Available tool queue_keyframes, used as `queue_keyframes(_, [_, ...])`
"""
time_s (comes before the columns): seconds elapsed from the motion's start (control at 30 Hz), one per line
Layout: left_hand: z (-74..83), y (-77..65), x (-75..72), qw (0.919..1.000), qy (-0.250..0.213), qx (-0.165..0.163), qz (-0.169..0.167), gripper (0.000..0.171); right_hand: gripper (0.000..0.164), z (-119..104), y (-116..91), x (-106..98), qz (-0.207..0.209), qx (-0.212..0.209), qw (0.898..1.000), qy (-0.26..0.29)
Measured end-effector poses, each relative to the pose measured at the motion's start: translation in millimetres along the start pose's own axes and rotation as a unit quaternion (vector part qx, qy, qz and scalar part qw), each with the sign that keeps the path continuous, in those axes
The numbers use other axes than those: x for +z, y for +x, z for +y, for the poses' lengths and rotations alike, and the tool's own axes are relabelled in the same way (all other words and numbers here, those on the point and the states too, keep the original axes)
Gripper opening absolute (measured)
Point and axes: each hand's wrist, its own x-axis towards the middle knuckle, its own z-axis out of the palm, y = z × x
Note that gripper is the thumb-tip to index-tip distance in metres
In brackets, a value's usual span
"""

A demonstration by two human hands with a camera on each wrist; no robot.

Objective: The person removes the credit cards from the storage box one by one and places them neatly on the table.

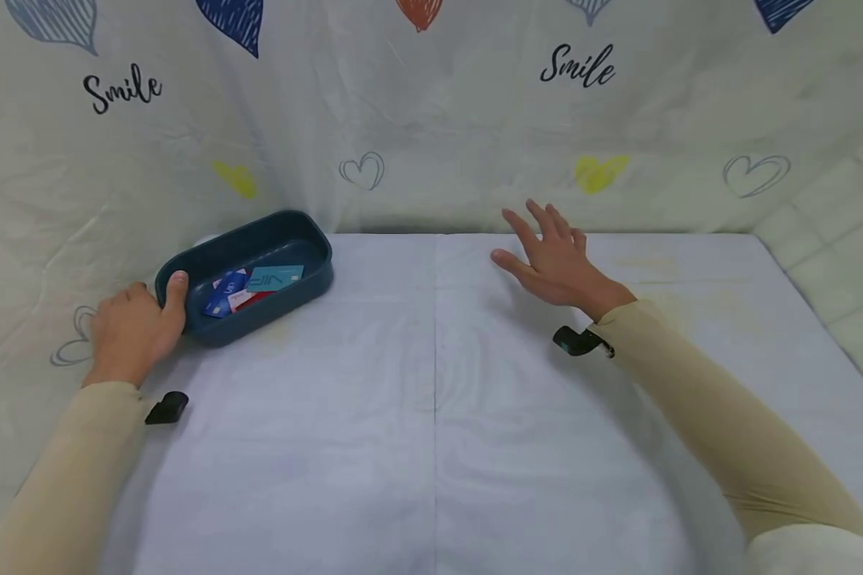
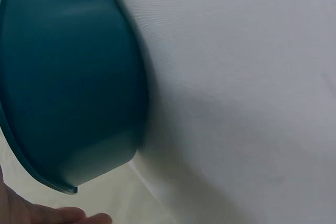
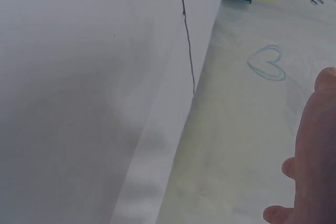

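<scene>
A dark teal plastic bin (image 1: 273,315) stands at the far left of the white table, tilted at an angle to its back edge. Several cards lie inside it, among them a light blue card (image 1: 275,279) and a dark blue card (image 1: 228,294). My left hand (image 1: 135,329) holds the bin's left end, thumb over the rim and fingers outside. In the left wrist view, fingertips show below the bin's end wall (image 2: 73,87); the thumb is hidden there. My right hand (image 1: 557,263) hovers over the table's back part with spread fingers, holding nothing.
The table (image 1: 374,415) has a white cover with a seam down its middle. Behind it hangs a pale curtain (image 1: 460,120) printed with hearts and the word Smile. A tiled wall (image 1: 845,208) stands at the right. Black wrist cameras (image 1: 578,341) sit below both hands.
</scene>
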Motion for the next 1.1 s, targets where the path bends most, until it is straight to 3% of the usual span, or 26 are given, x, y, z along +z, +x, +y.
queue_keyframes(0.13, [-0.3,1.4,-2.3,1.0000,-0.008,-0.003,0.005,0.104,0.079,-8,10,5,-0.003,-0.008,1.000,0.000])
queue_keyframes(0.33, [-0.5,6.0,-1.1,0.9994,0.031,0.011,-0.008,0.077,0.080,-21,23,12,0.001,-0.030,0.999,0.012])
queue_keyframes(0.7, [0.9,15.2,-1.2,0.9969,0.064,0.022,-0.041,0.073,0.085,-48,46,33,-0.013,-0.050,0.999,-0.002])
queue_keyframes(1.1, [-4.8,26.6,5.3,0.9965,0.052,0.026,-0.060,0.074,0.089,-77,71,55,-0.031,-0.061,0.998,-0.005])
